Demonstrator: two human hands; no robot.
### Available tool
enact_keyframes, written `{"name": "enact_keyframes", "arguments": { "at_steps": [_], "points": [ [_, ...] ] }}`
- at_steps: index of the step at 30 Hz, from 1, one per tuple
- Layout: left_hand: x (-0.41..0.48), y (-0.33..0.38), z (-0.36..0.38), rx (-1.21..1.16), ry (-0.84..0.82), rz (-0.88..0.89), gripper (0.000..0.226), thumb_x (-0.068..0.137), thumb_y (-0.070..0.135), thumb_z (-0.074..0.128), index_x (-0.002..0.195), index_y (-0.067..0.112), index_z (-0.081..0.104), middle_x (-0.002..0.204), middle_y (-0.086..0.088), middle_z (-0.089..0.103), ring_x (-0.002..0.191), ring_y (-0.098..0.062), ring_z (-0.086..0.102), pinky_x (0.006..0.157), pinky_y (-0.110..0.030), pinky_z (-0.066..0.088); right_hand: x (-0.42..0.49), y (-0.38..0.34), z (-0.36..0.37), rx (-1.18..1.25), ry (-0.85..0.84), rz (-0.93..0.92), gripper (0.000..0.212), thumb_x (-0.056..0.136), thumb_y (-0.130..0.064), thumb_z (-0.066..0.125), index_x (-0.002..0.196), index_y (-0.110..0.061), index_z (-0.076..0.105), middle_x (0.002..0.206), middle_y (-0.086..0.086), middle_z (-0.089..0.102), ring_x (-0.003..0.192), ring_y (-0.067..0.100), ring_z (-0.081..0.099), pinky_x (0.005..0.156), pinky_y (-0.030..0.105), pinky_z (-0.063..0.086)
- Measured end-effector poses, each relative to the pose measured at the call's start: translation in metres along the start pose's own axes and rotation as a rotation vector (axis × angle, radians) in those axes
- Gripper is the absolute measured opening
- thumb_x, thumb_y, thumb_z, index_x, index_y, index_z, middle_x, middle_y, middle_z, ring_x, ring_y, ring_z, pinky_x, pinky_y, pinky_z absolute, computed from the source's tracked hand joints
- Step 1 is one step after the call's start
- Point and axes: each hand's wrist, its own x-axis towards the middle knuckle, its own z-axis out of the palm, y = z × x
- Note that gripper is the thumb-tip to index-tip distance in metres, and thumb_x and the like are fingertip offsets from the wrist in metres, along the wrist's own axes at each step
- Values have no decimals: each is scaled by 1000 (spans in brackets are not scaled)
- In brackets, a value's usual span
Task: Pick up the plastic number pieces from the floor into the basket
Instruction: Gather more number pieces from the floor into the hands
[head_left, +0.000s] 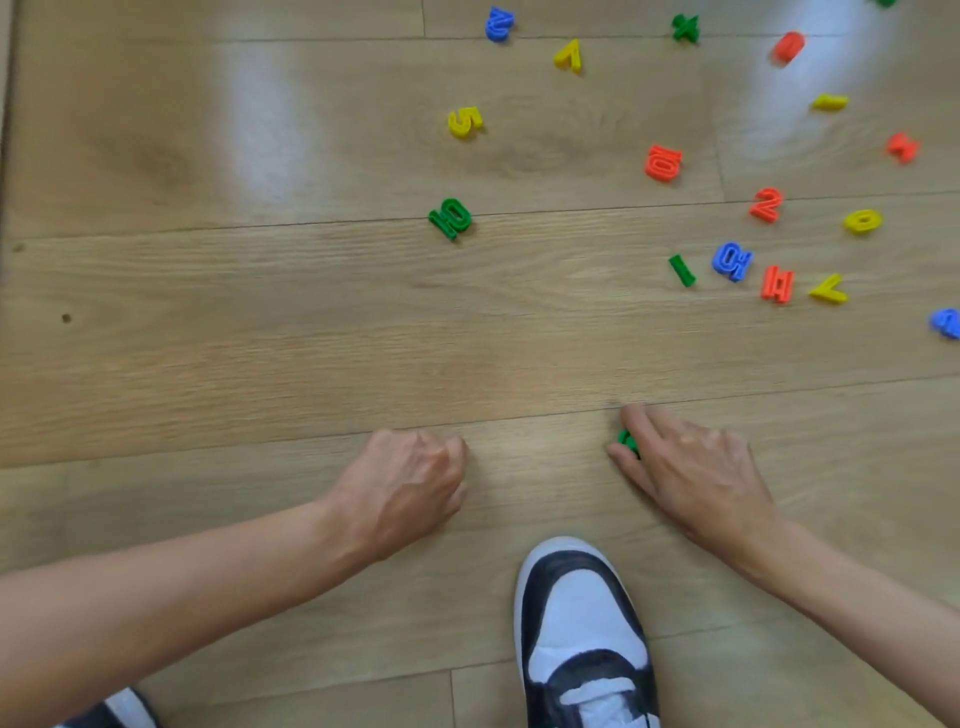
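Step in hand, as we read it: lifting one green piece (627, 441) off the floor (260, 312), lower right of centre. Our right hand (691, 467) is down on it w/ thumb and forefinger either side, which makes a pinch, the other fingers lying loose behind. Most of the piece is hidden under the fingertips, so we can't tell which number it is. Our left hand (410, 483), lower centre-left, is curled into a loose fist, knuckles up. No piece shows in it, and we can't tell whether sth sits inside.

To do it well: the piece is small and lies on glossy wood, so we'd get a fingertip under one edge and tip it up before squeezing (pressing straight down likely just skids it). Firm pinch, then lift clear.

The basket isn't in frame, so we'd have to find it before carrying — or gather a few in the other hand first. Plenty left: green 10 (451, 218) and yellow 5 (464, 122) at upper centre, plus a cluster at mid right incl. green 1 (681, 270), blue 10 (731, 261) and orange 2 (766, 204). Task looks far from done. Our shoe (582, 613) stands just below the right hand — mind it doesn't kick pieces about.
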Motion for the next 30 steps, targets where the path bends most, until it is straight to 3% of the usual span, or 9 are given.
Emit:
{"name": "enact_keyframes", "arguments": {
  "at_steps": [5,7,10,14,19,22,25,27,30],
  "points": [
    [11,-10,-9,-377,42,-83,33,86,44,39,70,15,44,63,-7,56,57,-28,54,50,-33,31,11,10,-4,240,-13,135,30,92,-49,40,97,-20,46,73,3,65,63,32,63,51,37,43],
    [19,-18,-27,-1032,-66,-95,36,82,41,41,61,11,38,51,-3,42,45,-18,36,46,-31,29,21,12,-11,782,43,329,31,87,-47,47,84,-17,53,60,5,55,51,26,51,48,33,38],
    [31,-24,-42,-2064,-353,-43,31,83,37,39,68,11,44,55,-6,40,43,-13,28,41,-23,25,32,9,-27,1957,-14,560,24,86,-41,51,80,-18,51,52,-1,34,40,9,25,37,19,22],
    [52,-27,-57,-2352,-345,145,37,82,35,33,75,6,53,61,-12,47,40,-12,30,40,-24,21,47,-3,-39,2511,-202,381,25,90,-39,38,81,-17,46,55,-2,30,42,8,19,37,21,17],
    [74,-35,-67,-2324,-213,205,49,91,39,29,86,3,62,73,-16,55,44,-16,42,38,-26,17,71,-3,-48,2445,-169,348,23,88,-33,37,82,-13,48,64,4,47,42,11,28,39,22,17],
    [85,-44,-69,-2299,-127,66,48,96,46,34,87,8,62,79,-12,58,48,-14,44,36,-20,20,81,7,-51,2412,-109,479,23,89,-30,41,84,-14,55,71,4,53,44,9,41,36,17,21],
    [97,-54,-72,-2124,6,-133,26,97,28,46,80,13,59,73,-7,59,44,-9,41,34,-15,23,92,21,-51,2262,-9,637,30,99,-29,36,80,-15,56,65,2,51,42,7,37,36,17,18],
    [107,-65,-77,-1907,104,-295,26,98,19,47,73,15,55,62,-3,54,40,-8,36,36,-16,23,99,34,-54,1936,123,725,34,101,-31,39,76,-16,56,59,2,49,39,7,35,37,18,19],
    [122,-89,-82,-1043,304,-392,31,96,23,46,71,10,57,61,-9,57,49,-18,50,47,-27,36,104,60,-54,779,225,629,40,99,-34,40,72,-14,61,60,13,58,52,20,55,48,28,33]
  ]
}}
